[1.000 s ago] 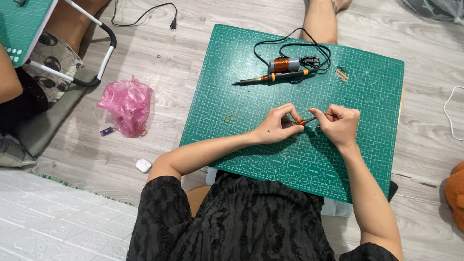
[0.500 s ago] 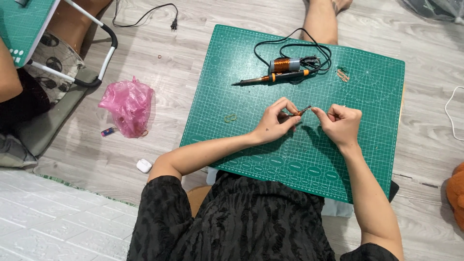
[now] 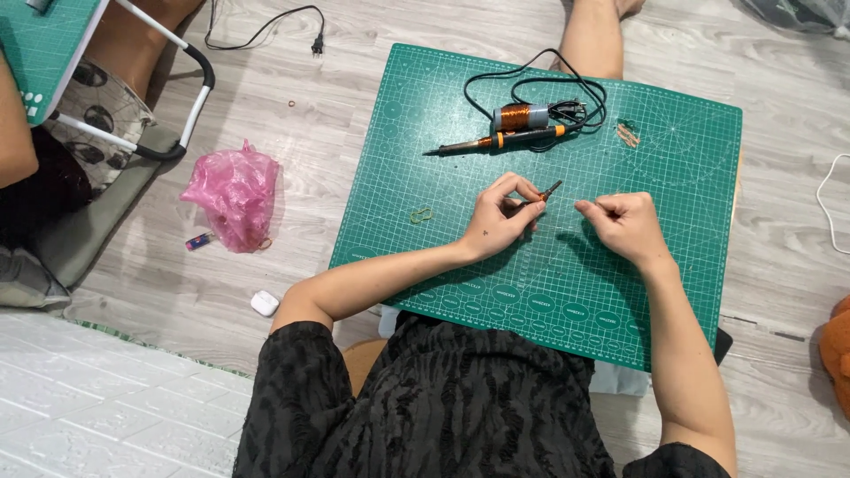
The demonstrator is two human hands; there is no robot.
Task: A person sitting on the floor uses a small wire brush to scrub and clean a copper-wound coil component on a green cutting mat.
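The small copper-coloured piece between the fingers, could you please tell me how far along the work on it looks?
In hand: the left hand pinches the small copper-coloured piece, while the right hand pinches close beside it, perhaps on a fine wire too thin to make out. Done: two small bits lie on the green mat. Untouched: the soldering iron and copper wire spool.

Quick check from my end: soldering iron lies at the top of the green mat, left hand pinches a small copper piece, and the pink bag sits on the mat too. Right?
Not quite. The head view shows the pink bag on the wooden floor left of the green mat, not on it. The rest holds: the soldering iron lies at the mat's top, and the left hand pinches a small copper piece.
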